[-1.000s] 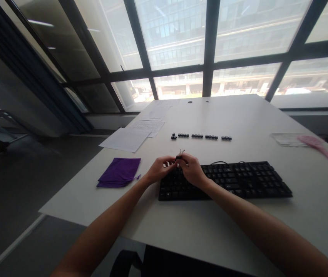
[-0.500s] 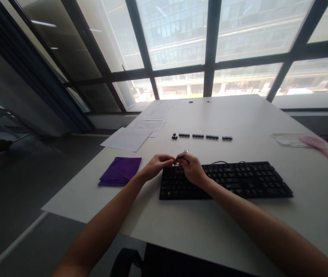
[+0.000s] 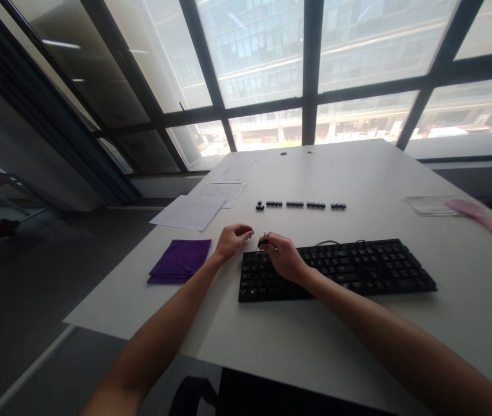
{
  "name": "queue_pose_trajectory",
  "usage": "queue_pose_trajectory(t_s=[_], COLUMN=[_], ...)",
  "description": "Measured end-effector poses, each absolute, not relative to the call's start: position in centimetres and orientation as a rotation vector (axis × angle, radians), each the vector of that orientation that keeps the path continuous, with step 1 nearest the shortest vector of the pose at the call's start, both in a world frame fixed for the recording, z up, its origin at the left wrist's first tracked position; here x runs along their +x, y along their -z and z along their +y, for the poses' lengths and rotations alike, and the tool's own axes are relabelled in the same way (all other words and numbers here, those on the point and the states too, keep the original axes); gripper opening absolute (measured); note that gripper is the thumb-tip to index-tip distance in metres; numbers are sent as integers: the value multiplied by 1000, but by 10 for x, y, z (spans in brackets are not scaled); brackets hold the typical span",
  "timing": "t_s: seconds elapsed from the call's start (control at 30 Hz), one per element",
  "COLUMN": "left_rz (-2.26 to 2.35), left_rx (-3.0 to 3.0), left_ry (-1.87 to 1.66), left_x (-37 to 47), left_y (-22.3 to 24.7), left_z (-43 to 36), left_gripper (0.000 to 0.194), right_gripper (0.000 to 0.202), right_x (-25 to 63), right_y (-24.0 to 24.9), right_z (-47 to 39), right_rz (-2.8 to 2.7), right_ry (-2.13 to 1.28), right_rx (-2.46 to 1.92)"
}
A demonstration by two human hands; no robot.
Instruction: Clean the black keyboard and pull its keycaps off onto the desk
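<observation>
A black keyboard (image 3: pixel 371 271) lies on the white desk, its upper left part beneath my right hand (image 3: pixel 284 255). My right hand is closed around a small keycap puller (image 3: pixel 264 238), dark with silvery wire ends, above the keyboard's top left edge. Just left of it, my left hand (image 3: pixel 232 240) pinches a tiny dark keycap (image 3: pixel 252 231) between thumb and fingertips, apart from the puller. Beyond both hands, loose black keycaps (image 3: pixel 294 204) stand in a row of small groups, with a stacked pair (image 3: pixel 260 205) at the left end.
A folded purple cloth (image 3: pixel 181 260) lies left of the keyboard. Paper sheets (image 3: pixel 189 212) spread along the desk's left edge. On the right rest a pink hairbrush (image 3: pixel 473 211) and a pale flat packet (image 3: pixel 428 205). Large windows stand behind the desk (image 3: pixel 341 173).
My hands have come apart. The left moved away to the left and up with the keycap; the right, with the puller, shifted slightly left and turned the tool.
</observation>
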State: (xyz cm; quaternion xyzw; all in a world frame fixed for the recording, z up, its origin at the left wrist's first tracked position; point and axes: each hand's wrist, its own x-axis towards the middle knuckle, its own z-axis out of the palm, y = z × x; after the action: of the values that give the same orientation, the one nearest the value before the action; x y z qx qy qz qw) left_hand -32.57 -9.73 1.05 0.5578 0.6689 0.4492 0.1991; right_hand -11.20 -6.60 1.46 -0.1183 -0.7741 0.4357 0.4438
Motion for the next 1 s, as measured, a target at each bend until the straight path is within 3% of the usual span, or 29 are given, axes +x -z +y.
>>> queue_pose_trajectory(t_s=[0.5, 1.0], left_rz=[2060, 2215], left_rx=[2194, 2282], left_ry=[-1063, -1048], left_x=[-331, -334], left_y=[13, 11], left_z=[15, 34], left_gripper=[13, 14], right_gripper=[16, 16], right_x=[-112, -112], right_y=[-17, -17], right_z=[-66, -66], right_rz=[-1923, -1944], right_ry=[-1114, -1147], right_rx=[-284, -320])
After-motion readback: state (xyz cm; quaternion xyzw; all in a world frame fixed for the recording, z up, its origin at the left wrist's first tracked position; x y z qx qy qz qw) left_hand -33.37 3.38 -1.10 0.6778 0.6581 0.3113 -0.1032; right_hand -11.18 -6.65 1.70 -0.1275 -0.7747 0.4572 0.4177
